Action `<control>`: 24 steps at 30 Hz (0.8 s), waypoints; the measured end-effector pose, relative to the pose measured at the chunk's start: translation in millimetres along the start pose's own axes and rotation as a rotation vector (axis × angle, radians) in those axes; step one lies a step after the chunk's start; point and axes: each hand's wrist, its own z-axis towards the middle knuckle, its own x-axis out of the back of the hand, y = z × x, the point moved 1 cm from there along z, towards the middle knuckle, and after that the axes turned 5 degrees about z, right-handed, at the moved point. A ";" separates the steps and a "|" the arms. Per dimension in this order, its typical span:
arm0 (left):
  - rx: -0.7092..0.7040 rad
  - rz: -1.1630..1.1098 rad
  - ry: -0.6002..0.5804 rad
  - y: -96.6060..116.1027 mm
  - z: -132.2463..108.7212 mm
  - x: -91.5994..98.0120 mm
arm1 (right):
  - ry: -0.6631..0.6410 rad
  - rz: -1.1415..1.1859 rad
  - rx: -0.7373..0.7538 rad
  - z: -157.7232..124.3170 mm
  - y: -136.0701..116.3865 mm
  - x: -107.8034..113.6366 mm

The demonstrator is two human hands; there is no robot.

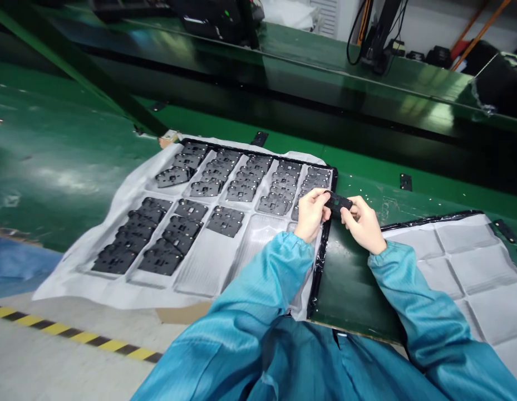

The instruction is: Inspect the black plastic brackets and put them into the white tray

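Note:
Between my two hands is a small flat black plastic plate (338, 205) with cutouts. My left hand (312, 213) pinches its left end between thumb and fingers. At the other end, my right hand (363, 223) grips it the same way. Both hands are over the right edge of a compartmented tray (208, 262) lined with white sheet. Similar black plates (225, 221) lie in overlapping rows in the tray's far compartments and in several near-left ones. My left forearm hides part of the near-right compartments.
A second white-lined tray (483, 250) lies at the right. Loose black plates (405, 181) are scattered on the green bench (367, 301). A green post (95, 78) slants across the left. Beyond runs a dark conveyor channel (308, 106). Yellow-black tape (74, 334) marks the floor.

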 end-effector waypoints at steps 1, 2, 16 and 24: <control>0.003 -0.006 -0.002 -0.4 0.3 0.3 | -0.004 0.003 0.001 -0.3 -0.3 -0.8; 0.006 -0.014 -0.007 -0.7 0.5 0.5 | -0.008 0.005 0.003 -0.6 -0.5 -1.6; 0.052 -0.079 -0.084 0.7 -1.7 -0.7 | -0.034 0.150 -0.047 -3.4 -5.5 -5.1; 0.037 -0.071 -0.064 0.2 -1.0 -1.6 | -0.043 0.264 -0.084 -0.9 -1.4 -5.2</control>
